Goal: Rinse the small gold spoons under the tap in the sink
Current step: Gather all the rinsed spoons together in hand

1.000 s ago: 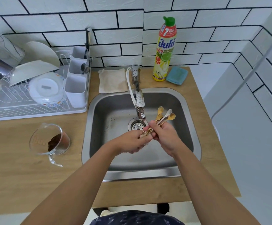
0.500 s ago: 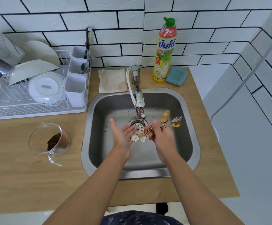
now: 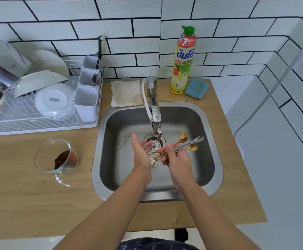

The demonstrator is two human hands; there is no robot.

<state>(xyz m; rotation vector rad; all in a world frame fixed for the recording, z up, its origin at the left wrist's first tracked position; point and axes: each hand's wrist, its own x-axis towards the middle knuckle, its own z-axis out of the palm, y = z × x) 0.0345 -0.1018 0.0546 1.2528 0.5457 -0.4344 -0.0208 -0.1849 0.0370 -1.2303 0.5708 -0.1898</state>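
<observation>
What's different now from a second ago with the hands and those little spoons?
The left hand let go of the spoons and opened, palm toward them. The right hand alone now grips the bundle, its bowls swung lower and to the right, over the sink. The tap and measuring jug stayed put.

Bright, even daylight fills the scene, shadows faint. Soft glare streaks the chrome tap point(image 3: 154, 112) and the stainless steel sink point(image 3: 208, 123). Wide-angle distortion bows the white wall tiles point(image 3: 129, 46) at the edges; detail slightly soft.
</observation>
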